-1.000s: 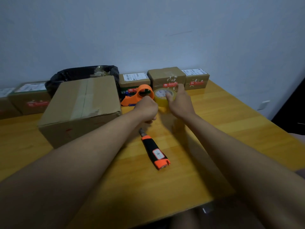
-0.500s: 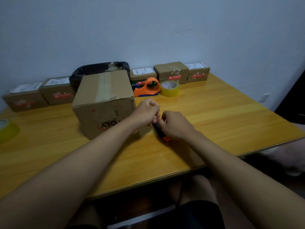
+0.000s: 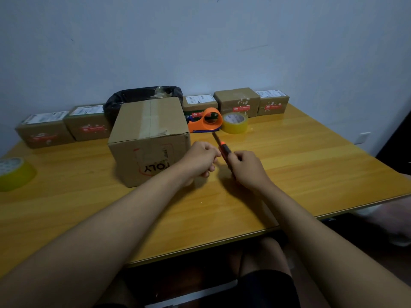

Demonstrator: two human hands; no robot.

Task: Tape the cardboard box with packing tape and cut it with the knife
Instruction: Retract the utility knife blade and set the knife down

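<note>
A brown cardboard box (image 3: 149, 138) with tape along its top seam stands on the wooden table (image 3: 300, 165). My right hand (image 3: 245, 168) grips the black and orange utility knife (image 3: 222, 146), whose blade points up and away to the left. My left hand (image 3: 201, 160) is curled into a loose fist just right of the box's front corner, close to the knife handle, with nothing seen in it. Behind the knife sit an orange tape dispenser (image 3: 208, 121) and a roll of yellowish packing tape (image 3: 235, 122).
Several small labelled parcels (image 3: 236, 102) line the wall at the back. A black bin bag (image 3: 142, 96) sits behind the box. Another tape roll (image 3: 13, 173) lies at the far left. The table's front edge runs near my knees.
My right hand left the tape roll at the back, came down onto the knife and has lifted it off the table, blade out. The view pulled back from the table.
</note>
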